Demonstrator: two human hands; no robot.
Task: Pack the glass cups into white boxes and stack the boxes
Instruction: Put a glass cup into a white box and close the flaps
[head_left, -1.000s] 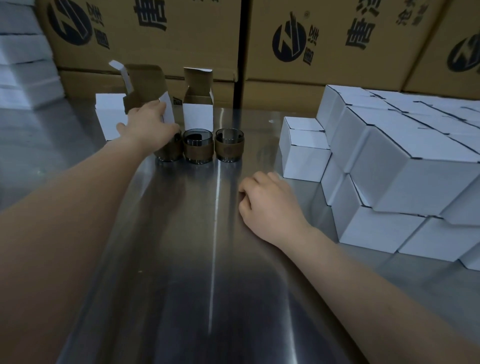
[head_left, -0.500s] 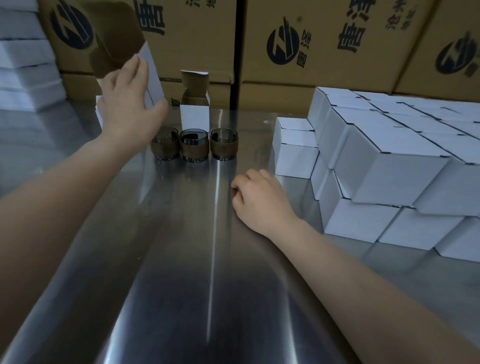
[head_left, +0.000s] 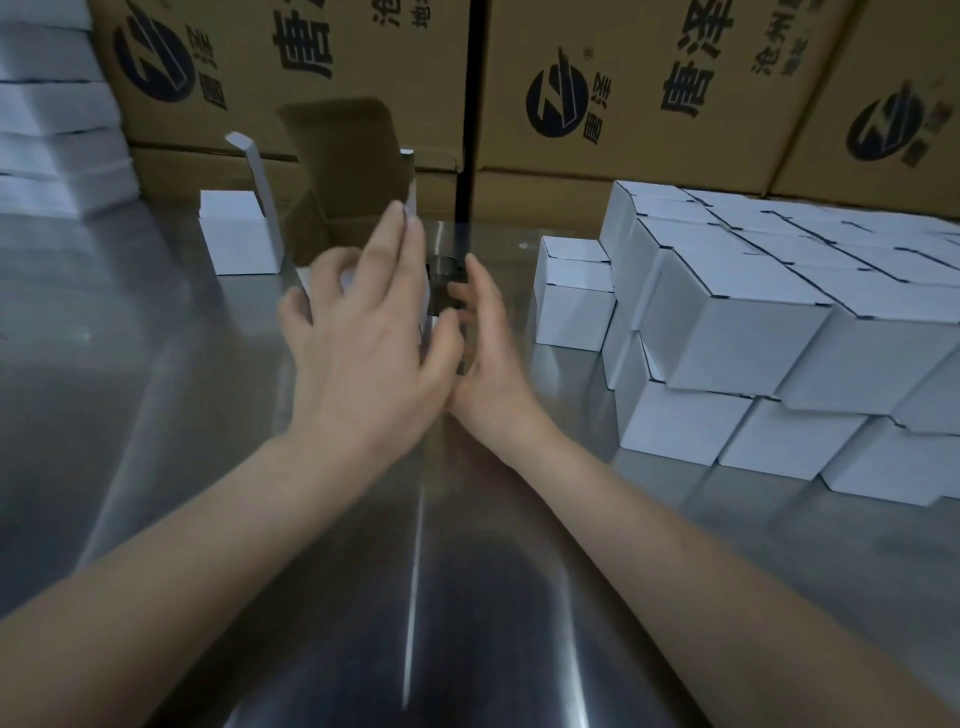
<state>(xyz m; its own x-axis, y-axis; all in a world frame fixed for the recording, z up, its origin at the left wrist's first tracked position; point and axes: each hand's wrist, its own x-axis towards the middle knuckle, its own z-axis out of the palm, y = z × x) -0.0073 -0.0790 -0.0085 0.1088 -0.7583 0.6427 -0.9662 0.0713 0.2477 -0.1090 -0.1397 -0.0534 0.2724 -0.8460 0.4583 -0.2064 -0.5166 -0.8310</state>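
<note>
Box (head_left: 343, 166) was gripped by left hand (head_left: 363, 332), right hand (head_left: 485, 338) hovered empty, fingers straight, beside cup (head_left: 444, 264); opening should face cup.

I get one wide head view, looking forward and down from close above the steel table (head_left: 156, 415), which fills the lower frame, cardboard cartons (head_left: 675, 130) walling the top edge.

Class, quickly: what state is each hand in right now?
Left hand: holding the open box.
Right hand: open, fingers straight, beside a cup.
</note>
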